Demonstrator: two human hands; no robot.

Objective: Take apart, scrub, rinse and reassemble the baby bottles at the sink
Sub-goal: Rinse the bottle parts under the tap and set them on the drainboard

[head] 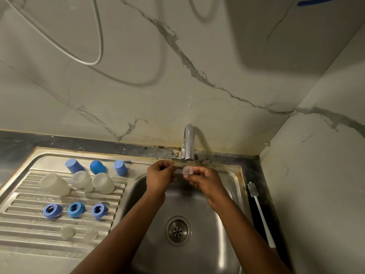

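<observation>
My right hand (205, 179) pinches a clear silicone teat (187, 171) right under the spout of the tap (188, 143), where a thin stream of water falls. My left hand (160, 176) is beside it with curled fingers at the tap's small lever (176, 159). On the ribbed drainboard (23, 224) lie three clear bottle bodies (82, 180), three blue caps (97, 167) behind them, three blue screw rings (76, 209) in front, and two more clear teats (67, 232) nearest me.
The steel sink basin (207, 214) has its drain (178, 230) in the middle. A white bottle brush (260, 212) lies on the dark counter strip right of the basin. Marble walls close the back and right side.
</observation>
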